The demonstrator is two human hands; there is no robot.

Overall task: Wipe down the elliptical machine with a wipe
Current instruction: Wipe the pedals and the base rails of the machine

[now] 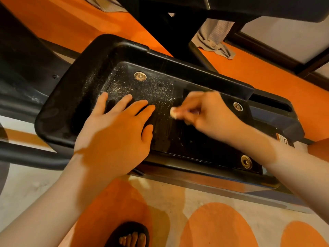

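Left to right: a dark frame tube (26, 155) of the elliptical machine runs under the raised rim of the foot pedal (58, 111), whose black tray fills the middle of the view. The left hand (114, 132) lies flat on the tray, fingers straight and spread, its grip released, steadying the pedal. Beyond its fingertips a patch of pale dust (142, 90) covers the tread near a metal bolt head (140, 76). The right hand (204, 113), blurred in mid-stroke, pinches a small wadded wipe (174, 112) against the tread; the surface nearer the wrist looks darker and seemingly cleaner. To do this step well, the strokes should probably overlap and travel toward the dusty far corner, with the wipe refolded once soiled and the bracing hand lifted to reach the area it covers. At far right, orange carpet (267, 77) shows beyond the pedal.
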